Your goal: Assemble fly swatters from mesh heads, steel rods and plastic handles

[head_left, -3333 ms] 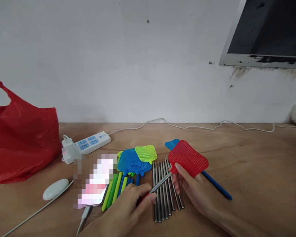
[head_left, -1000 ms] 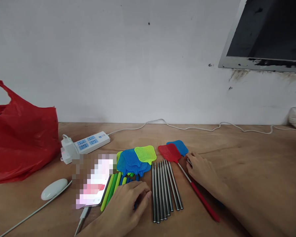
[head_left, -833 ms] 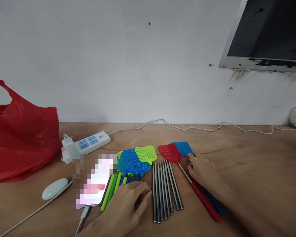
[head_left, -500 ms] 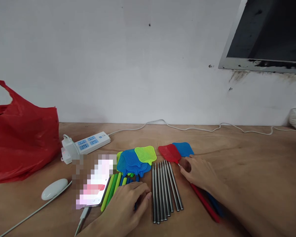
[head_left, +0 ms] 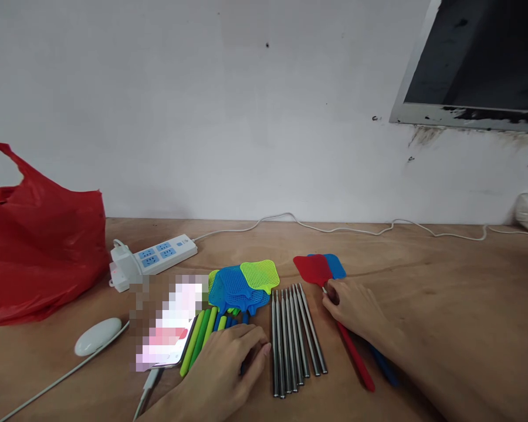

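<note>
My right hand (head_left: 354, 305) is closed on a red fly swatter (head_left: 313, 269), gripping its thin metal shaft just below the mesh head. The swatter's red handle (head_left: 356, 360) points toward me. A blue fly swatter (head_left: 335, 266) lies partly under the red one and my hand. My left hand (head_left: 226, 366) rests on the table, fingers loosely bent and thumb apart, over the ends of green and blue handles (head_left: 198, 337). To its right lie several metal rods (head_left: 293, 340) side by side. Loose blue (head_left: 235, 281) and yellow-green mesh heads (head_left: 260, 274) overlap above the handles.
At left stand a red plastic bag (head_left: 44, 246) and a white power strip (head_left: 165, 255) with a plugged-in adapter. A lit phone (head_left: 171, 328) on a charging cable lies beside the handles, near a white oval device (head_left: 97, 337). A white cord (head_left: 334, 228) runs along the wall.
My right hand has shifted the red swatter to the right, so its head overlaps the blue one more and its handle has swung left. My left hand stays in place.
</note>
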The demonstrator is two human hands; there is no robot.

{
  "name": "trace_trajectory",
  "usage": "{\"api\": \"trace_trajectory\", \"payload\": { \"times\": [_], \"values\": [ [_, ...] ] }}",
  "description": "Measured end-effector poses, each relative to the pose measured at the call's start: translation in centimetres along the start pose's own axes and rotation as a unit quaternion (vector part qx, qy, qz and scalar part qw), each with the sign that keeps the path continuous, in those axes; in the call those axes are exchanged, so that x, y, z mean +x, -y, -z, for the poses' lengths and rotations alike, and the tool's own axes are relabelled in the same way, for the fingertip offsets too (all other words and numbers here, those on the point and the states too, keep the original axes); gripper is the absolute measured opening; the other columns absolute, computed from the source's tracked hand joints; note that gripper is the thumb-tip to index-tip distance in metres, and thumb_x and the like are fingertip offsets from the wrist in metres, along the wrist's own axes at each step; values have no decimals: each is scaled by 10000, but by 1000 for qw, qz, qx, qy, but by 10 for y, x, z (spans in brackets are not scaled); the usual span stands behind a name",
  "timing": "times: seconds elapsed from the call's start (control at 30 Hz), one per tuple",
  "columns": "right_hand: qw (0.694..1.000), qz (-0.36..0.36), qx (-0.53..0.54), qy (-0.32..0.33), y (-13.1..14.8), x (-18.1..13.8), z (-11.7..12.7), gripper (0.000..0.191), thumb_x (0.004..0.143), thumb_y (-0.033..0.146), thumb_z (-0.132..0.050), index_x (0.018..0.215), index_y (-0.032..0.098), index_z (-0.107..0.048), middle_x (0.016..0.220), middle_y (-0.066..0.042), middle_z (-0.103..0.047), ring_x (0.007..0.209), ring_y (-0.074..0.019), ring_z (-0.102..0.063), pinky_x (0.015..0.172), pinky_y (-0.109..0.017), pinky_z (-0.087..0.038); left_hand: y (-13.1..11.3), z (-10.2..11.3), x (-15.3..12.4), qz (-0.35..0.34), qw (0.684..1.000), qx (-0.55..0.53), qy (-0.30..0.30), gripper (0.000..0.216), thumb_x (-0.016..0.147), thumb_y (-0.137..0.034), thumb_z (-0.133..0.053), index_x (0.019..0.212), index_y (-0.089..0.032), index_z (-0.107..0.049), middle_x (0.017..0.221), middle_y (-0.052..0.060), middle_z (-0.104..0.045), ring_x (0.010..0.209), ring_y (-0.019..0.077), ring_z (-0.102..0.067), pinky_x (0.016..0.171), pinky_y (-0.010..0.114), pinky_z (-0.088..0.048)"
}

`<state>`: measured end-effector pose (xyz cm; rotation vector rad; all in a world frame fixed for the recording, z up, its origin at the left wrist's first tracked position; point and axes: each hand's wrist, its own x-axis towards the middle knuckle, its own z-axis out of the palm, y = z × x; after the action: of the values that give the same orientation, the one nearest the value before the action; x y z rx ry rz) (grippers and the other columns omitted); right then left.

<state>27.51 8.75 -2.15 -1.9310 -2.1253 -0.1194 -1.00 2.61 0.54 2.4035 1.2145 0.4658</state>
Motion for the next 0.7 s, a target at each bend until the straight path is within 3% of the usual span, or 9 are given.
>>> {"api": "trace_trajectory", "payload": {
  "times": [0.27, 0.37, 0.5, 0.63, 0.7],
  "values": [
    [1000, 1, -4, -20, 2, -3, 0, 147, 853, 214, -552, 712, 216, -512, 730, -26, -664, 651, -193, -602, 544, -290, -193, 3, -1, 0, 6, 1000, 13, -25, 283, 999, -295, -381, 815, -217, -581, 824, 25, -666, 761, 208, -623, 659, 297, -392],
    [998, 8, 1, -58, 2, -3, 0, 99, 865, 229, -553, 768, 219, -536, 797, -33, -677, 666, -200, -619, 549, -293, -218, 3, -1, 1, 10, 999, 18, -43, 280, 995, -279, -372, 822, -219, -584, 830, 25, -670, 769, 210, -626, 677, 307, -409],
    [989, 72, 55, -116, 7, -6, -1, 79, 889, 246, -539, 813, 223, -537, 794, -27, -662, 688, -200, -622, 586, -290, -308, 8, 5, 3, 1, 996, 47, -73, 247, 987, -265, -368, 880, -226, -588, 870, 31, -676, 807, 219, -640, 705, 320, -430],
    [980, 131, 110, -102, 16, -11, -4, 63, 908, 252, -512, 947, 221, -550, 774, -19, -647, 680, -196, -605, 607, -290, -348, 22, 19, 8, 40, 979, 140, -144, 228, 995, -294, -360, 932, -217, -565, 834, 42, -667, 772, 239, -645, 661, 324, -412],
    [978, 156, 112, -84, 20, -14, -6, 41, 901, 241, -516, 912, 225, -552, 773, -22, -646, 701, -202, -606, 621, -294, -352, 27, 24, 9, 77, 968, 195, -141, 251, 998, -309, -359, 881, -214, -560, 771, 38, -659, 699, 243, -640, 610, 319, -375]
  ]
}}
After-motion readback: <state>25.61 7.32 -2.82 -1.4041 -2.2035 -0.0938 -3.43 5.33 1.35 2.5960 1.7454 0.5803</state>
